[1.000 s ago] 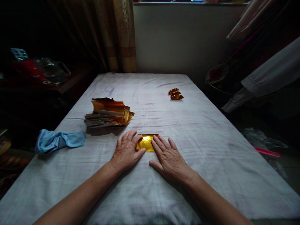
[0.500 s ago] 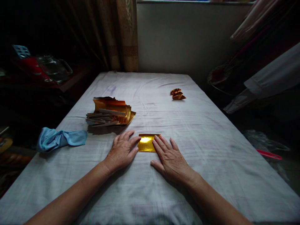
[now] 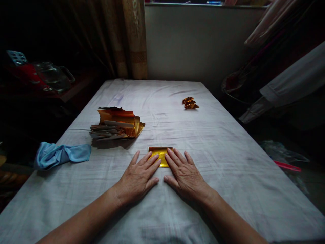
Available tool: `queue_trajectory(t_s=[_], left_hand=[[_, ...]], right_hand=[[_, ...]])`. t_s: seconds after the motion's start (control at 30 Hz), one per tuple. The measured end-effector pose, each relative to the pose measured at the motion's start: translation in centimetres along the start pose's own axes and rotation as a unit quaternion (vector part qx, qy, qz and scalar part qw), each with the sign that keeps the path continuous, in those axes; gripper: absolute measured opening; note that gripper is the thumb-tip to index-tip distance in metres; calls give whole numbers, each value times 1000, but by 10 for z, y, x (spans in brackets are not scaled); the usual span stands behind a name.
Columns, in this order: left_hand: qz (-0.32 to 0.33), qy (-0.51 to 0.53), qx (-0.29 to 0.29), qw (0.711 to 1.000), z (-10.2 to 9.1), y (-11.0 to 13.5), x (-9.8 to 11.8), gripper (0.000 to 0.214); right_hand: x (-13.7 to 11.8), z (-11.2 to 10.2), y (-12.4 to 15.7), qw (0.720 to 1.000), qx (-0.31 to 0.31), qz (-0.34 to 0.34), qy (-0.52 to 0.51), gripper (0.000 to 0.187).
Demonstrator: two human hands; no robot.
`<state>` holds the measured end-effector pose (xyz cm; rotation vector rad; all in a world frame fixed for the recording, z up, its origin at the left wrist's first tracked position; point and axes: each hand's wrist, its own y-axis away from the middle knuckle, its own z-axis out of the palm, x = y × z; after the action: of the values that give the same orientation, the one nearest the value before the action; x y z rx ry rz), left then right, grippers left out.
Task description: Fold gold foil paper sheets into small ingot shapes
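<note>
A folded sheet of gold foil paper (image 3: 159, 152) lies flat on the white cloth of the table (image 3: 228, 149). My left hand (image 3: 138, 178) rests palm down with its fingers stretched out, the fingertips on the sheet's left part. My right hand (image 3: 184, 176) also lies flat and open, its fingertips pressing the sheet's right edge. Both hands cover the near part of the sheet. Neither hand grips anything.
A stack of gold foil sheets (image 3: 116, 125) lies at the left of the table. Three small folded gold pieces (image 3: 190, 103) sit at the far right. A blue cloth (image 3: 61, 154) hangs at the left edge. A glass jug (image 3: 53, 76) stands off to the left.
My left hand has slid back in toward the right, so its fingers now lie over the gold sheet again. My right hand has hardly moved.
</note>
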<state>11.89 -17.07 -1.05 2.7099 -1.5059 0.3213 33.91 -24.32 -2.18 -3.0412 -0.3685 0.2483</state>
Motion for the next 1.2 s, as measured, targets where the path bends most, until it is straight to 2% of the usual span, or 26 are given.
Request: queue_trajectory(t_s=[0.1,0.2,0.3,0.37,0.53,0.67,0.8,1.03,1.2], left_hand=[[9,-12,17,1000,-2,-1,-8,42],[18,-19,49,998,-8,-10,-9,31],[34,-30,70,996,-15,-21,-6,18],[55,-54,79,994,-18,-26,-4,14],[86,-131,95,983,-14,-27,-3,14],[86,-139,106,981,-9,-25,-3,17],[78,-121,119,982,-8,-24,-6,20],[-9,39,103,994,-9,-18,-17,26],[-78,69,89,991,-10,-18,-22,25]], right_hand=[[7,-2,4,999,26,14,14,61],[12,-6,5,996,93,19,2,42],[12,-10,2,987,159,-17,-31,17],[11,-11,-1,982,177,-52,-50,15],[10,-9,-4,978,177,-74,-77,18],[8,-10,-5,983,150,-59,-88,18],[7,-8,-7,982,167,-32,-82,17],[10,-3,-9,976,167,57,-125,18],[8,-7,-14,977,140,96,-129,17]])
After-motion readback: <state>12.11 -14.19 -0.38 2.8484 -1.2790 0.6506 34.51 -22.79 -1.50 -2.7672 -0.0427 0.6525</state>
